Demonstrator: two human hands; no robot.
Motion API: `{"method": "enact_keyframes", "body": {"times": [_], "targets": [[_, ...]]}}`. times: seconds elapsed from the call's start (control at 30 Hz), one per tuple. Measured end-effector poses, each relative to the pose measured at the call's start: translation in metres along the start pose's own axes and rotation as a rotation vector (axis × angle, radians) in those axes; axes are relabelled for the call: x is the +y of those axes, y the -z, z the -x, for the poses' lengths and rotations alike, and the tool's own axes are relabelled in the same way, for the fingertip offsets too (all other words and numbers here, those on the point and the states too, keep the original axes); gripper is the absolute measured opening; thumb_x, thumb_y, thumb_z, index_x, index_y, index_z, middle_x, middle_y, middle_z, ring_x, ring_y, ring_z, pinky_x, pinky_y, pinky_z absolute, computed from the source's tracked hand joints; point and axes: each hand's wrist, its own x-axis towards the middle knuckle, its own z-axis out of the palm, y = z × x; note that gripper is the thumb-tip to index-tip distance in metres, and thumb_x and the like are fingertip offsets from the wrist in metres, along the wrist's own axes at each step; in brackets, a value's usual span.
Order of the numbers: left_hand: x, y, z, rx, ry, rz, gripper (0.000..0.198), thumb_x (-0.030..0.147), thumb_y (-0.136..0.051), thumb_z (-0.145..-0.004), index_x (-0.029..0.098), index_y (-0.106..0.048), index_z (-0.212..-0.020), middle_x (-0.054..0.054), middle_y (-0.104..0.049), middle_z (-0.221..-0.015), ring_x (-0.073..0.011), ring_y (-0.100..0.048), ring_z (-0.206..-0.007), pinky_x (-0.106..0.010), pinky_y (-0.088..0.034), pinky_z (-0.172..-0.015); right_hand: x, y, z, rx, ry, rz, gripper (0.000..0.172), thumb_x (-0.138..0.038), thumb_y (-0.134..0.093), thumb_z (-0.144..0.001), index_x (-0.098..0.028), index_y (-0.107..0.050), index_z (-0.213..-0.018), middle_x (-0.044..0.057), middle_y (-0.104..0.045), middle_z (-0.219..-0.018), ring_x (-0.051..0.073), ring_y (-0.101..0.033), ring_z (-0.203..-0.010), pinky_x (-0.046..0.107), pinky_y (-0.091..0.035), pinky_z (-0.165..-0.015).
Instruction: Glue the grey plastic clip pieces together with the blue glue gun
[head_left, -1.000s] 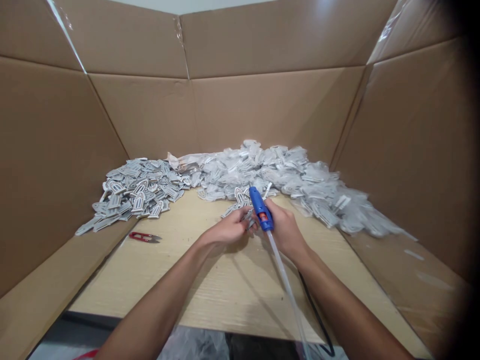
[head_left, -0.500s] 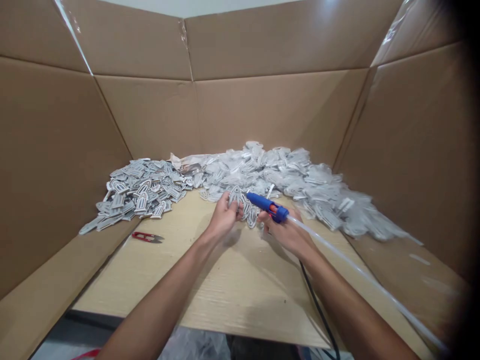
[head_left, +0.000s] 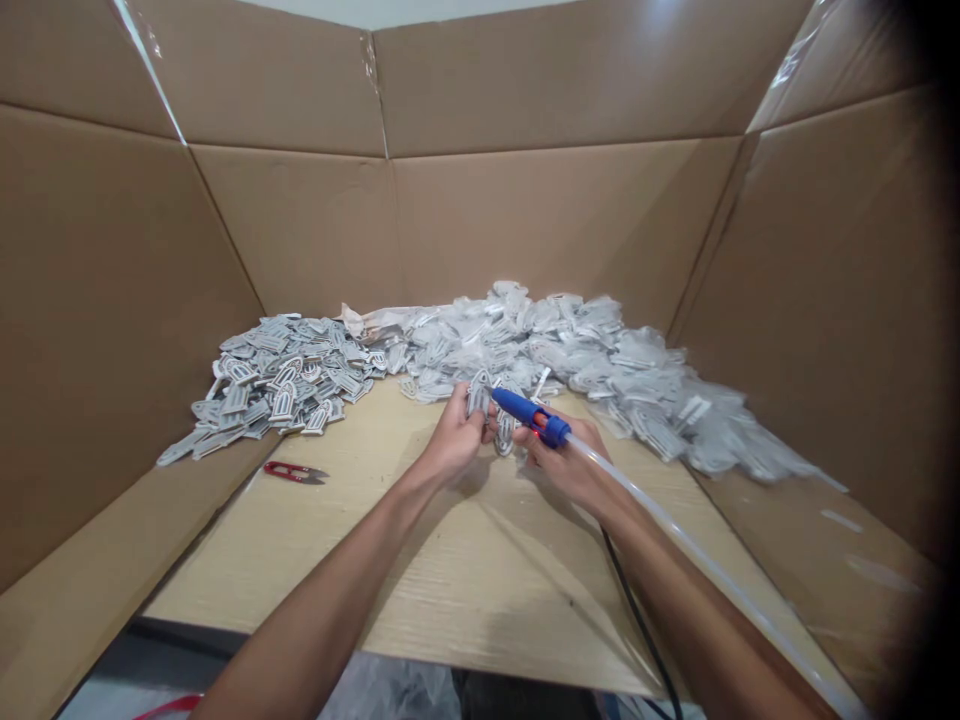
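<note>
My right hand (head_left: pixel 570 462) is closed round a blue glue gun (head_left: pixel 529 413) with a red light and a long clear glue stick (head_left: pixel 697 560) trailing back to the right. The gun's nozzle points left at a small grey-white plastic piece (head_left: pixel 478 392) that my left hand (head_left: pixel 454 440) pinches upright. More such pieces (head_left: pixel 504 432) lie between the two hands on the wooden tabletop (head_left: pixel 420 560). A black cord (head_left: pixel 637 620) runs under my right forearm.
Tall cardboard walls (head_left: pixel 525 210) ring the table on three sides. A heap of loose grey pieces (head_left: pixel 277 380) lies at the back left, a heap of bagged ones (head_left: pixel 615 370) at the back right. Red thread snips (head_left: pixel 292 472) lie at the left.
The glue gun swung from upright to lying level, its nozzle now pointing left at the piece. My left hand lifted the piece off the table toward the nozzle.
</note>
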Motion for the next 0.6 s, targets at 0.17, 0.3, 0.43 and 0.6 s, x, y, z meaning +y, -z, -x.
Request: {"method": "enact_keyframes", "body": {"times": [0.17, 0.3, 0.43, 0.6], "targets": [[0.0, 0.0, 0.0, -0.035, -0.013, -0.011, 0.022, 0.011, -0.055, -0.082, 0.02, -0.046, -0.099, 0.004, -0.053, -0.075, -0.0078, -0.048, -0.059, -0.023, -0.035, -0.057, 0.002, -0.001, 0.0, 0.021, 0.014, 0.003, 0.03, -0.044, -0.066, -0.089, -0.02, -0.07, -0.073, -0.001, -0.063, -0.052, 0.017, -0.057, -0.051, 0.028, -0.046, -0.054], [-0.002, 0.0, 0.0, -0.043, -0.014, -0.008, 0.019, 0.012, -0.055, -0.083, 0.02, -0.045, -0.097, 0.004, -0.054, -0.077, -0.0074, -0.048, -0.058, -0.023, -0.035, -0.057, 0.0, -0.001, 0.0, 0.017, 0.022, 0.019, 0.028, -0.046, -0.066, -0.09, -0.021, -0.072, -0.078, -0.001, -0.063, -0.052, 0.018, -0.058, -0.052, 0.028, -0.046, -0.055], [-0.006, 0.003, 0.0, -0.049, -0.033, -0.042, 0.019, 0.017, -0.057, -0.088, 0.021, -0.045, -0.101, 0.005, -0.054, -0.079, -0.007, -0.049, -0.06, -0.022, -0.036, -0.059, -0.003, -0.002, -0.001, -0.013, 0.02, 0.016, 0.026, -0.045, -0.067, -0.091, -0.022, -0.073, -0.081, -0.002, -0.062, -0.051, 0.018, -0.059, -0.053, 0.028, -0.045, -0.057], [-0.011, 0.008, 0.0, -0.059, -0.065, -0.123, 0.02, 0.02, -0.056, -0.091, 0.023, -0.046, -0.108, 0.004, -0.054, -0.083, -0.0082, -0.051, -0.065, -0.022, -0.038, -0.061, -0.003, -0.004, -0.001, -0.006, 0.04, 0.012, 0.025, -0.043, -0.067, -0.091, -0.02, -0.073, -0.083, -0.001, -0.063, -0.054, 0.018, -0.058, -0.053, 0.028, -0.044, -0.057]]}}
